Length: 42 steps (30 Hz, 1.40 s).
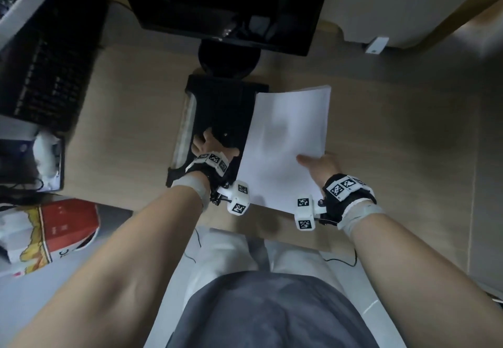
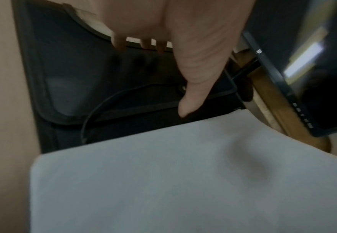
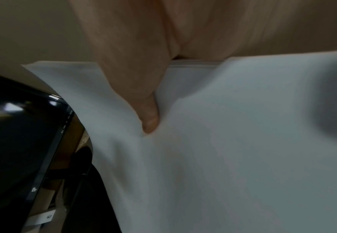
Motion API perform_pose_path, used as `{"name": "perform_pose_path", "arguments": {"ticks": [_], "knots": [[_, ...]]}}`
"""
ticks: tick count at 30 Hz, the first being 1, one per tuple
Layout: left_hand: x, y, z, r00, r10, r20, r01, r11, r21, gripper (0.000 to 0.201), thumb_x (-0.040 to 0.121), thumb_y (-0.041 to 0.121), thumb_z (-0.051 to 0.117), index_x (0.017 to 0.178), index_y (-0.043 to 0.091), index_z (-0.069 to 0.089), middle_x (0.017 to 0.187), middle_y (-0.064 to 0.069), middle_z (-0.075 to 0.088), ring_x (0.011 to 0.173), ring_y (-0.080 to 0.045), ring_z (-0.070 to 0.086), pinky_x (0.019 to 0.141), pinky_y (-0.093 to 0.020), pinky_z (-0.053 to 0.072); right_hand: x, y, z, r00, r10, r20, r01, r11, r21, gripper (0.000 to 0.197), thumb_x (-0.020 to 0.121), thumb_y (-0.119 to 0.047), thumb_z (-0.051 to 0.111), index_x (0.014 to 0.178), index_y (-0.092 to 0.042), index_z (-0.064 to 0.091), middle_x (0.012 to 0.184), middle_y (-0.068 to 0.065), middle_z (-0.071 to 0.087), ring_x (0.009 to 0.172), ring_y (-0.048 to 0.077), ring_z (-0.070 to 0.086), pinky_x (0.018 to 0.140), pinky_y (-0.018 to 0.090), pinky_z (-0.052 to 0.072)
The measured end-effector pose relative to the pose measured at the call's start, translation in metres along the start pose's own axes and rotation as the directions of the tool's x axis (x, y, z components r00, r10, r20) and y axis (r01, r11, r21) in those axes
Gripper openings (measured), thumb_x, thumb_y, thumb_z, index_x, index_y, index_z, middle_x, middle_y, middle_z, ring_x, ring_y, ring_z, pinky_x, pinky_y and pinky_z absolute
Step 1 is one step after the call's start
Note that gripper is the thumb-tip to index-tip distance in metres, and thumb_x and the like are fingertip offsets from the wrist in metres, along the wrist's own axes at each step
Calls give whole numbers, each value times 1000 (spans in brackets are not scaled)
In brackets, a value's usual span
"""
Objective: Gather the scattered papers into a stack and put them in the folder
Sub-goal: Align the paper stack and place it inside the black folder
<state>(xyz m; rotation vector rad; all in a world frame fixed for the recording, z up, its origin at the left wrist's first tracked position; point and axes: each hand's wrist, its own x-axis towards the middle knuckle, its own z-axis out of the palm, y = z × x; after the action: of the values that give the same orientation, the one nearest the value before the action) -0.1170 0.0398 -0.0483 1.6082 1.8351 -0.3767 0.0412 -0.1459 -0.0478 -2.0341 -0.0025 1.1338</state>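
A black folder (image 1: 220, 102) lies on the wooden desk (image 1: 394, 143) in front of the monitor stand. My left hand (image 1: 211, 144) rests on it near its front end, fingers spread and fairly straight. In the left wrist view the fingertips (image 2: 119, 45) touch the far edge of the folder's flap (image 2: 74, 71) and the thumb points down at its near edge. My right hand (image 1: 318, 164) pinches a stack of white papers (image 1: 285, 135) at its near right corner, thumb on top. The stack hangs just right of the folder, overlapping its right edge, and bends around the thumb (image 3: 147, 119).
A dark monitor (image 1: 231, 1) on a round stand (image 1: 228, 56) sits behind the folder. A black keyboard (image 1: 49, 75) is at the far left, with a red and white box (image 1: 62, 225) off the desk's near left corner. Bare desk lies to the right of the papers.
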Motion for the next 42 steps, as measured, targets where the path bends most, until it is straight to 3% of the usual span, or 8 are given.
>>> {"name": "perform_pose_path", "arguments": {"ticks": [4, 13, 17, 24, 28, 33, 37, 42], "knots": [[12, -6, 13, 998, -11, 59, 6, 997, 79, 114, 70, 36, 81, 152, 38, 1, 160, -7, -6, 147, -34, -3, 116, -58, 13, 7, 0, 5, 1000, 10, -22, -10, 1000, -8, 28, 83, -19, 76, 103, 0, 67, 95, 10, 70, 82, 25, 65, 68, 27, 48], [25, 8, 12, 1000, 21, 24, -28, 933, 359, 131, 66, 41, 83, 151, 34, -16, 151, -19, 12, 134, -43, 22, 103, -59, 33, 12, -3, 10, 999, 8, -35, -8, 1000, -4, 23, 82, -17, 77, 99, -5, 69, 96, 11, 72, 87, 26, 68, 82, 34, 54], [19, 17, 13, 999, 30, 17, -34, 932, 362, 127, 71, 26, 77, 148, 36, -24, 143, -15, 21, 119, -43, 35, 93, -54, 43, 14, -2, 9, 999, 20, -44, -20, 1000, 7, 34, 80, -20, 79, 107, -2, 69, 99, 12, 72, 89, 28, 69, 85, 37, 55], [21, 8, -5, 996, 66, 64, -78, 976, 203, 87, 83, 7, 55, 152, 35, 9, 152, -6, 23, 131, -41, 35, 103, -55, 40, 8, -11, 10, 999, -2, -38, 4, 999, 53, 22, 79, -15, 79, 97, -6, 71, 94, 12, 73, 90, 31, 70, 86, 43, 56], [29, 3, -32, 981, 141, 131, -148, 988, 41, 61, 95, 7, 40, 151, 27, 25, 152, -10, 35, 133, -34, 42, 109, -43, 37, 4, -24, 10, 1000, -29, -12, 29, 998, 48, 23, 79, -18, 79, 95, -6, 70, 92, 11, 72, 88, 31, 71, 86, 45, 57], [30, -17, -77, 973, 230, -34, -232, 965, -119, 50, 90, 8, 44, 134, 30, 48, 133, -6, 56, 94, -16, 62, 76, -24, 50, -10, -60, 27, 997, -75, 32, 74, 996, 51, 23, 81, -20, 79, 95, -8, 66, 92, 7, 69, 82, 24, 67, 77, 33, 53], [35, -43, -107, 986, 140, -87, -153, 973, -172, 31, 84, 22, 45, 108, 42, 51, 103, -2, 64, 86, -25, 65, 80, -39, 58, -19, -84, 57, 994, -94, 47, 92, 995, 36, 22, 82, -21, 78, 86, -7, 62, 78, 2, 63, 71, 21, 60, 72, 27, 45], [48, -53, -110, 965, 263, 6, -263, 965, 22, 28, 69, 24, 60, 90, 43, 56, 95, 13, 64, 79, -14, 63, 72, -30, 57, -20, -87, 90, 997, -74, -8, 74, 997, 10, 28, 82, -18, 76, 103, -6, 64, 99, 8, 67, 88, 25, 64, 79, 30, 49]]}}
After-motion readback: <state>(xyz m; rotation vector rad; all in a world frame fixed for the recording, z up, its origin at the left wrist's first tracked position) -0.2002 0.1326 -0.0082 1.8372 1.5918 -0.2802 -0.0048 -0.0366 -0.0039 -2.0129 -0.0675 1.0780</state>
